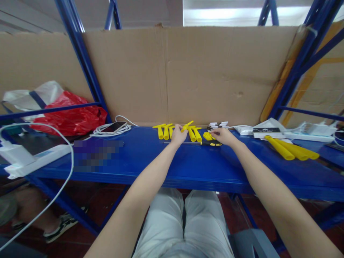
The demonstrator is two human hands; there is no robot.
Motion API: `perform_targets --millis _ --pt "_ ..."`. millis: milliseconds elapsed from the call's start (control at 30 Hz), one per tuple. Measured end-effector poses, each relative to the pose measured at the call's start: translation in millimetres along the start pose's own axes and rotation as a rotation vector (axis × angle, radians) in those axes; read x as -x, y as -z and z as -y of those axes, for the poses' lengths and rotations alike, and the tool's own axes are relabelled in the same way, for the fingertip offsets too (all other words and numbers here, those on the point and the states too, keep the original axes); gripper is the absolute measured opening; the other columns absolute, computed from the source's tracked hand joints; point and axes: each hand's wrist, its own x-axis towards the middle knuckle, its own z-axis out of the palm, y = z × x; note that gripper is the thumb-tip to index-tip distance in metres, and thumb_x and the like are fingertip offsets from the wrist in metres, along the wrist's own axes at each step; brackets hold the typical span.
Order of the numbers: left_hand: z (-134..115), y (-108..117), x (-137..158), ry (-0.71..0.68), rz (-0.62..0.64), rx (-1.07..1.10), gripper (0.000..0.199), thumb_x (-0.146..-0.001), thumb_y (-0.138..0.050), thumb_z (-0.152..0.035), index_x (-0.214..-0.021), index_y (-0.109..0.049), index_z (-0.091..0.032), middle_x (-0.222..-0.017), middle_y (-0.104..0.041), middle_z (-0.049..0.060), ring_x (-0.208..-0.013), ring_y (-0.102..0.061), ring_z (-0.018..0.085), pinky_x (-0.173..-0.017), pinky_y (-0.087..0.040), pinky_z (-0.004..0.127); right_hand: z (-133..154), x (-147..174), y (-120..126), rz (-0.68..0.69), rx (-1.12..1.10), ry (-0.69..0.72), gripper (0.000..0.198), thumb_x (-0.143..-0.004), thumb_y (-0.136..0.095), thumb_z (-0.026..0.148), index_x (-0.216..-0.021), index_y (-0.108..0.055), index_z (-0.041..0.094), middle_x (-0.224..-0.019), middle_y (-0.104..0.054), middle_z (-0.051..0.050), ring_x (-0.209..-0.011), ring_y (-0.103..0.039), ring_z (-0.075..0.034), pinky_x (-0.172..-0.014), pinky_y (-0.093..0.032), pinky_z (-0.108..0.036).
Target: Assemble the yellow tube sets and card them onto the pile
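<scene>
As yellow piece (189,124) juts past left fingers (179,132) clamping it, right fingers (216,131): grip unclear

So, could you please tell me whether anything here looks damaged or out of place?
Mainly the cardboard panel: its top edge has a ragged bump left of centre, and a scuff marks its lower right, so it looks worn. The yellow T-shaped pieces by the left hand show no obvious damage.
</scene>
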Motion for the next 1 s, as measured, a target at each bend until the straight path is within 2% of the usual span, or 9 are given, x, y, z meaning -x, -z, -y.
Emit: perform_targets --millis 167,233,433,567,733,1000 --pt "-7 -4 2 0.059 -0.053 0.28 0.015 -0.08 -0.052 -0.014 -0.081 -0.039 -0.021 -0.084 -0.057 -0.001 -0.061 -0.063 0.009 -0.065 -0.048 0.021 2 0 0 -0.034 -0.079 -0.033 0.02 -0.078 -0.057 0.015 -0.091 -0.072 0.016 -0.09 -0.072 -0.007 -0.084 -0.067 -0.02 -0.082 -0.05 -0.032" --pt "-13 -4 5 0.094 -0.036 0.364 0.014 -0.081 -0.05 -0.013 -0.078 -0.038 -0.02 -0.083 -0.055 -0.001 -0.057 -0.061 0.007 -0.065 -0.049 0.021 2 -1 -1 -0.068 -0.156 -0.082 0.021 -0.078 -0.057 0.016 -0.096 -0.07 0.014 -0.092 -0.072 -0.009 -0.084 -0.066 -0.02 -0.081 -0.051 -0.032" --pt "-27 -1 15 0.153 0.086 0.439 0.015 -0.078 -0.05 -0.009 -0.076 -0.04 -0.02 -0.071 -0.053 -0.004 -0.057 -0.062 0.007 -0.069 -0.051 0.022 2 -6 0 -0.224 -0.463 -0.399 0.027 -0.087 -0.051 0.03 -0.104 -0.062 0.012 -0.089 -0.07 -0.013 -0.069 -0.065 -0.018 -0.063 -0.052 -0.029" --pt "-30 -1 20 0.091 0.21 0.454 0.018 -0.074 -0.052 -0.006 -0.075 -0.04 -0.02 -0.065 -0.052 -0.006 -0.055 -0.063 0.008 -0.066 -0.051 0.024 6 -5 7 -0.303 -0.688 -0.538 0.034 -0.09 -0.045 0.041 -0.112 -0.054 0.016 -0.097 -0.068 -0.011 -0.066 -0.064 -0.014 -0.051 -0.047 -0.021" --pt "-24 -4 22 -0.06 0.345 0.376 0.023 -0.072 -0.052 -0.001 -0.074 -0.039 -0.019 -0.059 -0.05 -0.009 -0.05 -0.061 0.006 -0.057 -0.045 0.017 9 -5 11 -0.36 -0.878 -0.529 0.029 -0.09 -0.044 0.044 -0.106 -0.051 0.021 -0.096 -0.066 -0.007 -0.063 -0.063 -0.011 -0.047 -0.045 -0.018" --pt "-14 -7 24 -0.25 0.424 0.154 0.028 -0.065 -0.06 -0.005 -0.072 -0.037 -0.02 -0.061 -0.05 -0.009 -0.051 -0.057 0.007 -0.055 -0.042 0.019 5 -6 11 -0.37 -0.985 -0.422 0.031 -0.085 -0.047 0.054 -0.096 -0.048 0.025 -0.081 -0.061 0.0 -0.057 -0.062 -0.01 -0.046 -0.045 -0.018"
